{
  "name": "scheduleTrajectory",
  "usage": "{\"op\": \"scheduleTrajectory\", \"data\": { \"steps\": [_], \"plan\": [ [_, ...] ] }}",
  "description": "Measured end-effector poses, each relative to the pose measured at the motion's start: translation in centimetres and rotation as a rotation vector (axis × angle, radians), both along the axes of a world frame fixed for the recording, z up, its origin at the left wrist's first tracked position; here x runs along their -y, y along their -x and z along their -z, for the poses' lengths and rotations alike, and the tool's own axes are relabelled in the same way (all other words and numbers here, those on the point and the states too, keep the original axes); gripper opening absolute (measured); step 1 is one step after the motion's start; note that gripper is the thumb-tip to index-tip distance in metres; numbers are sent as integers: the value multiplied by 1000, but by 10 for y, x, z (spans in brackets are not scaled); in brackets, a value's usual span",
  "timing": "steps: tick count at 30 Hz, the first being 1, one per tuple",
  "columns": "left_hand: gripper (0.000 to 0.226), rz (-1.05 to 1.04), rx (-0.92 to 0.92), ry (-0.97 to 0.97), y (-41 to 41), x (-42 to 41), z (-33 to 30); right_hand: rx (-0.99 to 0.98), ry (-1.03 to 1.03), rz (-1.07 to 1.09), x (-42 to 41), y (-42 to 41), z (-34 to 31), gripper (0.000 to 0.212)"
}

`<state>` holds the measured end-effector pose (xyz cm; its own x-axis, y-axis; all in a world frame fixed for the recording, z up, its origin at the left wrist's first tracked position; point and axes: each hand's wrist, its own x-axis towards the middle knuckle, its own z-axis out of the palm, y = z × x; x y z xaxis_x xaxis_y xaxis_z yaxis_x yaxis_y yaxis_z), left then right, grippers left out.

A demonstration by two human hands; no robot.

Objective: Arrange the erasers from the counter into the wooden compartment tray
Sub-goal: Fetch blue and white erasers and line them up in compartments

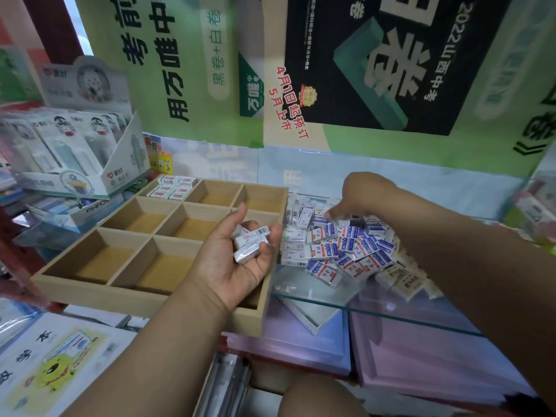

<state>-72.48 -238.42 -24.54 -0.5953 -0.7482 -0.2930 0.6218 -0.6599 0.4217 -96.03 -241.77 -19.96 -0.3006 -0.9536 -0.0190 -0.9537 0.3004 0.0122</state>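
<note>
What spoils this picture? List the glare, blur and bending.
Head view: wide-angle bending curves the posters and the wooden tray rim; soft blur smears the left and right edges; the glass counter shows a bright edge and faint reflections; light is even, shadows weak; the erasers in the left hand stay fairly sharp.

Both of the person's forearms are bare from elbow to wrist, with no sleeve cuff reaching into the frame. The left hand (237, 257) carries no ring, watch or bracelet, and its wrist is likewise unadorned. The right hand (358, 195) is also free of jewellery and gloves. At the bottom edge, a bare knee shows between the two arms.
</note>
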Motion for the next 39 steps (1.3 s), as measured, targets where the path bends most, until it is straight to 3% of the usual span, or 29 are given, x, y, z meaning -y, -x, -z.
{"op": "scheduleTrajectory", "data": {
  "steps": [7, 11, 14, 17, 19, 21, 24, 34, 39],
  "plan": [
    [26, -3, 85, 6, 1, -2, 0, -6, -66, 46, 2, -9, 1, 32],
    [41, 34, 104, 40, 3, 0, -1, 258, 68, -153, -4, -30, -37, 41],
    [54, 86, 76, 68, 5, 1, 1, 484, -22, -358, -14, -68, -46, 49],
    [43, 107, -39, 58, 5, 1, 1, 515, -107, -435, -19, -79, -43, 38],
    [36, 59, -62, 57, 3, 3, 0, 633, 21, -321, -9, -55, -49, 29],
    [39, 17, -57, 52, 2, 3, 1, 507, 118, -147, 5, -22, -46, 36],
    [41, -19, -45, 29, 1, 3, 3, 122, -17, -18, 15, 11, -21, 51],
    [33, -72, -12, -35, 3, 2, 0, 97, -5, -21, 20, 12, 8, 29],
    [32, -138, 71, 23, -15, 20, -18, 260, 161, -177, 35, -37, -13, 25]
  ]
}}
